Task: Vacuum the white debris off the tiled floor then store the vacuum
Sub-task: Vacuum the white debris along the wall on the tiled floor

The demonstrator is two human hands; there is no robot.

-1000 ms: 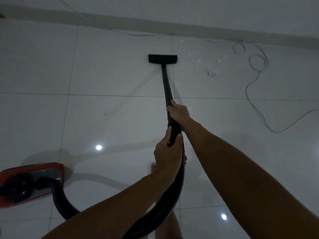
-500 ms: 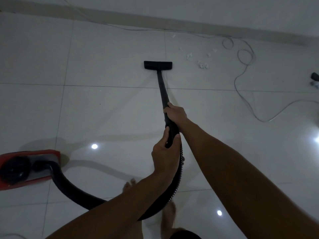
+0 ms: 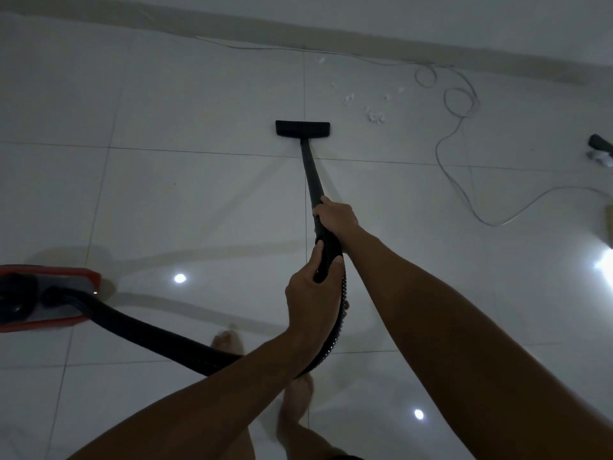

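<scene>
Two hands on one black vacuum wand [image 3: 311, 175], both closed around it. Right hand [image 3: 335, 217] wrapped round the wand at centre frame; left hand [image 3: 311, 300] just below it, clasping the ribbed hose cuff [image 3: 328, 257] with thumb laid up along it. Wand running up the frame to a flat black floor nozzle [image 3: 302, 128], set down on the tile just above a grout line. Scattered white debris [image 3: 374, 115] to the upper right of the nozzle, near but not touching it, with smaller scraps higher up toward the wall. Black corrugated hose [image 3: 159, 340] looping down from the cuff, under the left forearm, then across to the red canister vacuum [image 3: 49, 297] at the left edge.

Underfoot, large glossy white floor tiles [image 3: 199, 200] with thin dark grout lines, mirroring several bright ceiling lights as round spots and faint shadows of wand and hose. Dim room overall. Along the top, a pale skirting strip [image 3: 365, 41] meeting the wall. Thin grey power cord [image 3: 461, 127] trailing along that strip, coiling in loops at upper right, then curving off to the right edge. Small dark object [image 3: 598, 142] with something white beside it at far right, too cropped to identify. Bare feet [image 3: 229, 340] at the bottom, partly behind hose and arms.
</scene>
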